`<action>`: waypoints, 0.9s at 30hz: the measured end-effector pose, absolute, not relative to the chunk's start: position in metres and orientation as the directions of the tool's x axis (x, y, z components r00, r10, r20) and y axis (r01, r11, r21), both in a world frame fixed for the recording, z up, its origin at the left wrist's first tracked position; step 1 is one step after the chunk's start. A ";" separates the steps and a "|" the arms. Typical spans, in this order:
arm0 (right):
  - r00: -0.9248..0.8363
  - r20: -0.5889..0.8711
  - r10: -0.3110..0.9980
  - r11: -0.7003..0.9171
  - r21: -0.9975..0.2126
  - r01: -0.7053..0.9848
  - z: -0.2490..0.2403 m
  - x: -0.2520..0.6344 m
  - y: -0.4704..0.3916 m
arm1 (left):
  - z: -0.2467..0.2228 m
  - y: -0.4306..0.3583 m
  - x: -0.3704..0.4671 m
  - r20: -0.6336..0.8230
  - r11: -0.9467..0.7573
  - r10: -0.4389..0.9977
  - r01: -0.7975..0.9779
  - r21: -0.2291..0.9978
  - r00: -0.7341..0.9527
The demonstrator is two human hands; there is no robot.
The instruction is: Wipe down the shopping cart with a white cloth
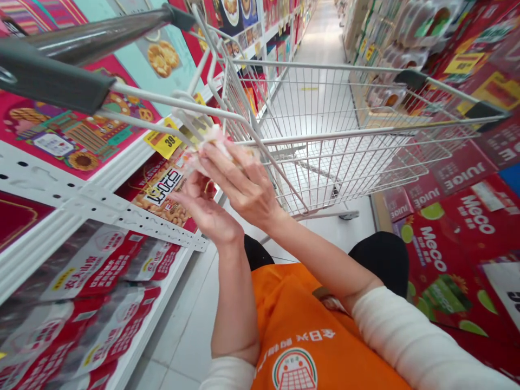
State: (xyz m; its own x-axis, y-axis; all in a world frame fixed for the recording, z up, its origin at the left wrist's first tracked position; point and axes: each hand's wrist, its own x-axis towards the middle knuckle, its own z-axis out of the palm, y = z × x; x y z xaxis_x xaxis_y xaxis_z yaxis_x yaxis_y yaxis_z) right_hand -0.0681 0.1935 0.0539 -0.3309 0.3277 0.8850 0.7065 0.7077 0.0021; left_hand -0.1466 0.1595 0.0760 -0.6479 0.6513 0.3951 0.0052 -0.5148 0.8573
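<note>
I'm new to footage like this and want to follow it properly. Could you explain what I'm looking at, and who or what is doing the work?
There's no robot here: these are a person's own bare hands. The one picture comes from a camera worn on the head, looking forward and down, so the person's orange apron shows at the bottom.

The right hand appears to hold a pale, crumpled item, too blurred to name, beside the frame of a wire shopping cart. The left hand is just below it, partly open.

There is no worktable. The white shelving on the left carries packaged goods, and red boxes are stacked on the right.
</note>
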 end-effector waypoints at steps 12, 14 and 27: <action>-0.337 0.816 0.470 0.744 -0.160 0.649 -0.013 -0.055 0.201 | 0.077 0.165 -0.147 0.441 -0.565 0.653 -0.008 0.825 -0.616; -0.372 0.826 0.424 0.764 -0.106 0.636 -0.012 -0.056 0.203 | 0.074 0.165 -0.143 0.442 -0.576 0.638 -0.009 0.818 -0.631; -0.306 0.809 0.501 0.725 -0.200 0.659 -0.046 -0.047 0.196 | 0.049 0.167 -0.134 0.437 -0.469 0.767 0.054 0.882 -0.470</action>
